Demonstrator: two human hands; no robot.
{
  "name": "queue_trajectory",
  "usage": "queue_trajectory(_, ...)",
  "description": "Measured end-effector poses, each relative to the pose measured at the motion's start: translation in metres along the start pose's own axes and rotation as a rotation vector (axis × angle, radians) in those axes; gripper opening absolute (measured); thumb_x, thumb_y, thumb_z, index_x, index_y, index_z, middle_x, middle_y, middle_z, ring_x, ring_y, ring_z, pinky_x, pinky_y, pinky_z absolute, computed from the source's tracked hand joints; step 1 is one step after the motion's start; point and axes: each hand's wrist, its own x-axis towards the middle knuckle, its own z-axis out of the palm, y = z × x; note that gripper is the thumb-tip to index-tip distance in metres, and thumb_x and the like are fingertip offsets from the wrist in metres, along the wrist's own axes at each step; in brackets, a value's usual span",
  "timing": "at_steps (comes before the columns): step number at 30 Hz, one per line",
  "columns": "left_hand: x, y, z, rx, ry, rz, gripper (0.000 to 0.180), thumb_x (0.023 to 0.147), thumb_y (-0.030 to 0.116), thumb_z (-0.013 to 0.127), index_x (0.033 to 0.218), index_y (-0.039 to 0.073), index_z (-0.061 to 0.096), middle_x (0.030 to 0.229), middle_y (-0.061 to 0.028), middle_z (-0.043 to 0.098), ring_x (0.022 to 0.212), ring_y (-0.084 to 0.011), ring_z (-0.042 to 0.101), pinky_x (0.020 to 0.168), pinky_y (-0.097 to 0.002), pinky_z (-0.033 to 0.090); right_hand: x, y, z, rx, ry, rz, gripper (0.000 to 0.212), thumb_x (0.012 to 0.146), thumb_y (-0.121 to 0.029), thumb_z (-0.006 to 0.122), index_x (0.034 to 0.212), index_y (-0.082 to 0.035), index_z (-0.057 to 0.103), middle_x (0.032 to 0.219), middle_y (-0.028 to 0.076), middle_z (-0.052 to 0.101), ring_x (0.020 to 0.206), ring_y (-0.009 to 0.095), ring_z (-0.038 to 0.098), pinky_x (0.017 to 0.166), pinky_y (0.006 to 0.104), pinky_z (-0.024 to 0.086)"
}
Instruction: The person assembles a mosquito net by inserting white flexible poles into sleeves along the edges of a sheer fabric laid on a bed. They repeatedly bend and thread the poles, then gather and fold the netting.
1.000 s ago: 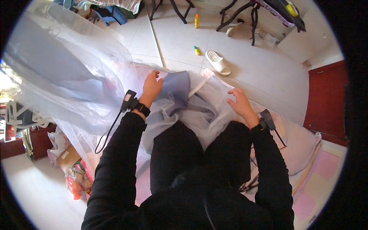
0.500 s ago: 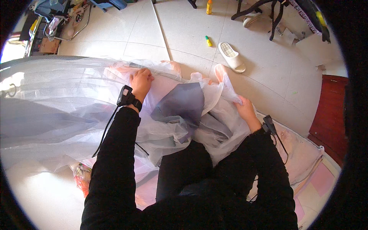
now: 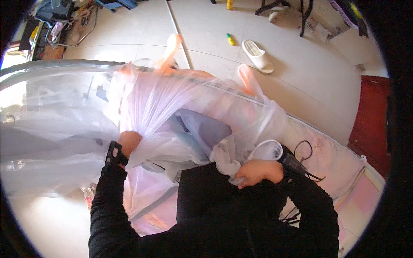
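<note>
Sheer white netting (image 3: 172, 92) spreads over my lap and far to the left, with pinkish cloth showing beneath it. Pulled folds fan out from my left hand (image 3: 130, 142), which is closed on the netting at the left of my lap. My right hand (image 3: 260, 172) is closed on a gathered bunch of the netting close to my body, slightly smeared by motion. Between the hands lies a dark grey-blue cloth panel (image 3: 206, 129), partly covered by the netting. Peach-coloured trim (image 3: 172, 47) sticks up along the far edge.
A dark curved bar (image 3: 64, 64) edges the netting at the far left. On the tiled floor lie a white slipper (image 3: 257, 56), a small yellow-green bottle (image 3: 231, 39) and a thin white pole (image 3: 177, 30). A pink floral mat (image 3: 322, 159) extends to the right, near a dark red cabinet (image 3: 371, 124).
Both hands have drawn back toward my body, pulling the netting with them; the left also moved leftward. The netting's far part now stretches tighter, and a peach trim end has risen at the far edge.
</note>
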Motion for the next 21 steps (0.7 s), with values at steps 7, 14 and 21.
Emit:
queue_trajectory(7, 0.000, 0.028, -0.033, -0.098, 0.242, -0.029, 0.015, 0.082, 0.015, 0.050, 0.088, 0.012, 0.063, 0.082, -0.0136, 0.066, 0.081, -0.0335, 0.063, 0.071, -0.0469, 0.049, 0.004, 0.056, -0.040, 0.486, 0.974, 0.072, 0.024, 0.086, -0.027, 0.059, 0.093, -0.004, 0.063, 0.083, 0.015, 0.064, 0.080, 0.033, 0.061, 0.072, 0.0400, 0.049)
queue_trajectory(14, 0.081, 0.028, -0.121, -0.155, 0.936, -0.046, 0.011, 0.082, 0.011, 0.052, 0.090, 0.009, 0.059, 0.089, -0.0130, 0.060, 0.089, -0.0338, 0.058, 0.072, -0.0447, 0.048, 0.025, 0.132, -0.088, -0.180, 1.528, 0.279, 0.016, 0.085, -0.017, 0.056, 0.089, -0.001, 0.055, 0.086, 0.020, 0.060, 0.082, 0.039, 0.057, 0.071, 0.0457, 0.046)
queue_trajectory(21, 0.124, -0.043, -0.165, 0.371, 0.890, -0.261, 0.021, 0.085, 0.012, 0.046, 0.096, 0.006, 0.063, 0.106, -0.0137, 0.057, 0.106, -0.0287, 0.053, 0.107, -0.0500, 0.025, 0.055, 0.144, -0.116, 0.108, 1.289, 0.319, 0.030, 0.087, -0.028, 0.053, 0.091, 0.001, 0.058, 0.091, 0.023, 0.060, 0.085, 0.041, 0.056, 0.075, 0.0470, 0.044)
